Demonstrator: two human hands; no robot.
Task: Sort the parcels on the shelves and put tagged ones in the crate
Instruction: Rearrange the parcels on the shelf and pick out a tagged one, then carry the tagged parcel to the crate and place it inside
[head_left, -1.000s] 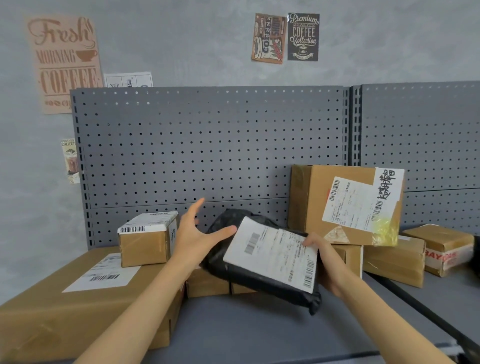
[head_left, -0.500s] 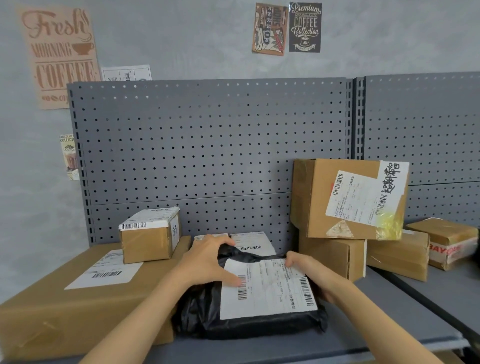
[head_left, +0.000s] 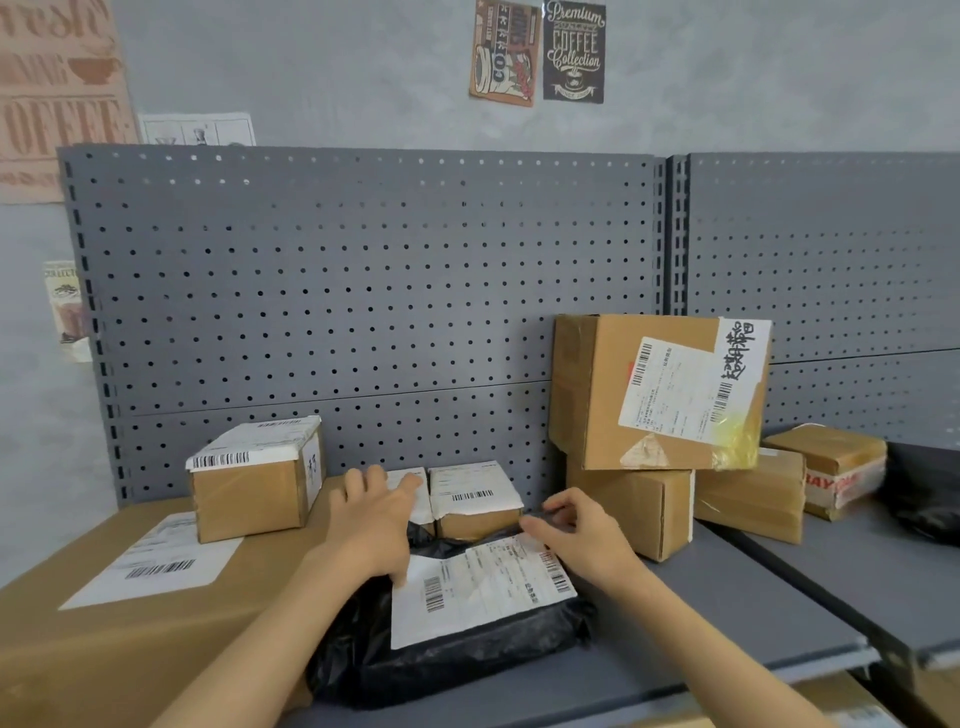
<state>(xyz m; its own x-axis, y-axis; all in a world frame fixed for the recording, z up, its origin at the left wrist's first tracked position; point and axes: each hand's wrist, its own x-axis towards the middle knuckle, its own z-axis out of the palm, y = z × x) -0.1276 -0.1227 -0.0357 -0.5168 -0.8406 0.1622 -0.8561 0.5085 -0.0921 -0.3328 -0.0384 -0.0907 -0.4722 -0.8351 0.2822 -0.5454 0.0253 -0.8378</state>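
A: Position of the black parcel (head_left: 457, 654)?

B: Flat on the grey shelf (head_left: 753, 613), front centre, white label (head_left: 480, 587) facing up. Its left edge lies against the large flat box (head_left: 78, 644).

A: Left hand (head_left: 371, 525)?

B: Over the parcel's back left corner. Fingers straight and slightly spread, reaching toward the two small labelled boxes (head_left: 475, 499) behind the parcel. The thumb tip meets the label's upper left corner. The longer fingertips are at the left small box; contact there cannot be confirmed.

A: Right hand (head_left: 582, 540)?

B: At the parcel's back right edge. Fingers (head_left: 558, 506) curled, pinching a fold of the black wrap just above the label's top edge.

A: So the parcel relative to the fingers?

B: Mostly below and in front of both hands; only its rear edge is under them.

A: Surroundings?

B: Small box (head_left: 254, 483) with a white top label sits on the large flat box, left. Right: a big labelled carton (head_left: 660, 389) stacked on a smaller box (head_left: 634, 512), two more boxes beyond. Pegboard (head_left: 363, 291) behind
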